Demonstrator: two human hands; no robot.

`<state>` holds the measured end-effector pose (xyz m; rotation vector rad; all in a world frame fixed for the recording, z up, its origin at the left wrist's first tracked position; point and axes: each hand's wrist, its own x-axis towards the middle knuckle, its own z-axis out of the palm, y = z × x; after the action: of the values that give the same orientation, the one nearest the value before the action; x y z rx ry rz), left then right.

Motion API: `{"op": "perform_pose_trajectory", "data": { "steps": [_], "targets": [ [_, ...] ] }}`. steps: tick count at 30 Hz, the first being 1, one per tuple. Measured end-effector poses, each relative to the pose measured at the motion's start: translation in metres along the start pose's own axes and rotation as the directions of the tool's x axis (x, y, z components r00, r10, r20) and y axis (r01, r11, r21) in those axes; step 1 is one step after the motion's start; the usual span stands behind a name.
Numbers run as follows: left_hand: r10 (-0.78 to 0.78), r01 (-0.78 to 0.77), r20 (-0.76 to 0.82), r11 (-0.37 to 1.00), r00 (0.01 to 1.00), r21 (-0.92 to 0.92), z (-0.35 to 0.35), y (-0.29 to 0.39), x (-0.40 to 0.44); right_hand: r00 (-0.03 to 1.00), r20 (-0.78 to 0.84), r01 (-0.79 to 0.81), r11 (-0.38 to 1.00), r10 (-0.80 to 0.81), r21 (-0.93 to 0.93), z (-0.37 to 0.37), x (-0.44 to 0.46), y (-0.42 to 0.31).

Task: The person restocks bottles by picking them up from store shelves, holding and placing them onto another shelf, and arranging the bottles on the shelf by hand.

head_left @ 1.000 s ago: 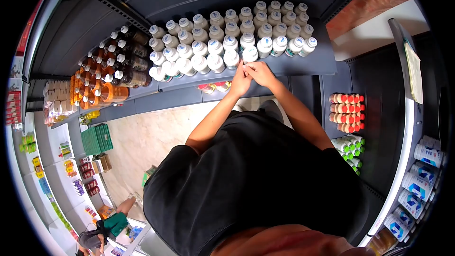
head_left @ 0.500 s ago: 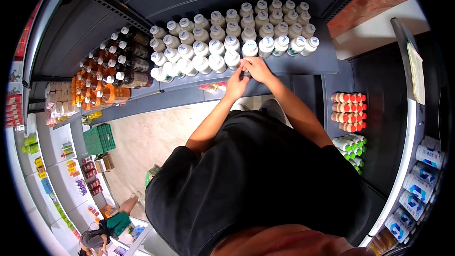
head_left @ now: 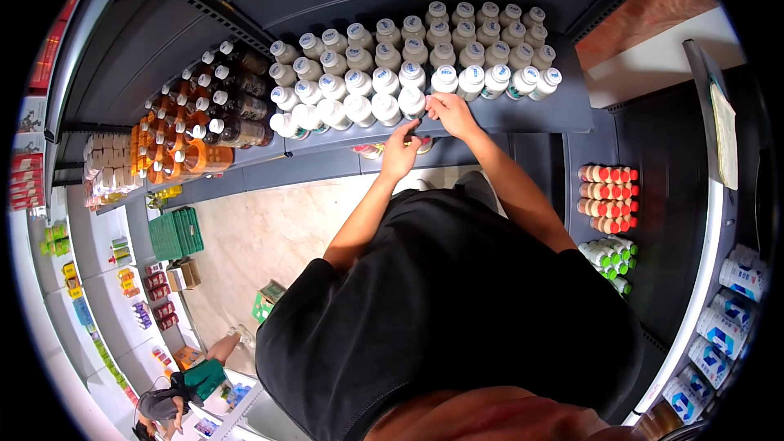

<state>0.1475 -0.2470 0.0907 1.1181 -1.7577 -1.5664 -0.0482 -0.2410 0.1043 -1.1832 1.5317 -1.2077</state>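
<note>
White-capped bottles (head_left: 358,110) stand in several rows on the dark shelf (head_left: 523,118). At the right end of the front row is one white bottle (head_left: 412,103). My right hand (head_left: 452,116) has its curled fingers against that bottle's right side. Just below its base is my left hand (head_left: 398,153), its fingertips at the shelf's front edge and its thumb held apart. Whether the left fingertips touch the bottle cannot be made out. The bottle stands upright beside its neighbours.
Dark bottles (head_left: 238,132) and orange bottles (head_left: 204,157) fill the shelf's left part. Red-capped bottles (head_left: 608,196) and green-capped bottles (head_left: 608,257) stand lower right. A green crate (head_left: 175,234) sits on the floor; another person (head_left: 192,384) is at the lower left.
The view has shifted slightly, so the shelf appears farther right and lower. My hands have drawn a little apart, the left one sitting lower against the bottle row.
</note>
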Motion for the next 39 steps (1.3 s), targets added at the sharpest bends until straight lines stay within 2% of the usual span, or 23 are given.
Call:
{"op": "perform_pose_trajectory", "data": {
  "steps": [4,7,10,11,13,16,17,20,23,26,32,33,39],
  "targets": [
    [0.032,-0.031,-0.051,0.999,0.998,0.015,-0.005,0.009,-0.006,0.999,-0.033,0.008,1.000,-0.009,-0.030,0.001,-0.004,-0.002],
    [0.056,-0.050,-0.093,0.997,0.994,0.057,-0.010,0.015,-0.013,0.999,0.032,-0.018,0.997,0.020,-0.069,0.004,-0.013,0.005],
    [0.072,-0.061,-0.139,0.995,0.988,0.079,-0.016,0.010,-0.013,0.988,0.152,0.019,1.000,-0.016,-0.024,0.017,-0.026,0.018],
    [0.073,-0.058,-0.144,0.992,0.987,0.109,-0.020,0.015,-0.014,0.976,0.210,-0.064,0.998,0.061,0.008,0.021,-0.033,0.007],
    [0.072,-0.038,-0.162,0.978,0.984,0.205,-0.021,0.026,-0.016,0.973,0.230,0.040,0.998,-0.026,-0.057,0.031,-0.034,0.004],
    [0.189,-0.152,-0.144,0.960,0.971,0.234,-0.021,0.016,-0.011,0.975,0.208,0.093,0.994,-0.081,-0.050,0.044,-0.033,-0.015],
    [0.119,-0.110,-0.092,0.989,0.989,0.095,-0.020,0.012,-0.010,0.976,0.194,0.103,0.994,-0.094,-0.036,0.046,-0.032,-0.019],
    [0.077,-0.084,-0.090,0.994,0.993,-0.074,-0.014,0.000,-0.007,0.973,0.188,0.148,0.987,-0.134,-0.063,0.049,-0.030,-0.025],
    [0.015,-0.018,-0.029,0.992,0.999,-0.122,-0.012,-0.013,-0.001,0.979,0.156,0.141,0.989,-0.133,-0.045,0.052,-0.029,-0.020],
    [0.013,-0.006,0.016,0.921,1.000,-0.390,-0.003,-0.013,0.004,0.984,0.107,0.149,0.987,-0.142,-0.055,0.053,-0.027,-0.019],
    [-0.029,0.025,-0.004,0.913,1.000,-0.407,0.008,0.003,0.014,0.993,0.085,0.088,0.991,-0.080,-0.102,0.047,-0.015,-0.009],
    [-0.084,0.086,0.024,0.926,0.996,-0.368,0.006,0.013,0.013,0.992,0.048,0.120,0.991,-0.118,-0.056,0.047,-0.012,-0.008],
    [-0.141,0.140,0.033,0.879,0.989,-0.457,0.012,0.032,0.025,0.990,0.018,0.143,0.987,-0.142,-0.078,0.042,-0.005,-0.010]
  ]
}}
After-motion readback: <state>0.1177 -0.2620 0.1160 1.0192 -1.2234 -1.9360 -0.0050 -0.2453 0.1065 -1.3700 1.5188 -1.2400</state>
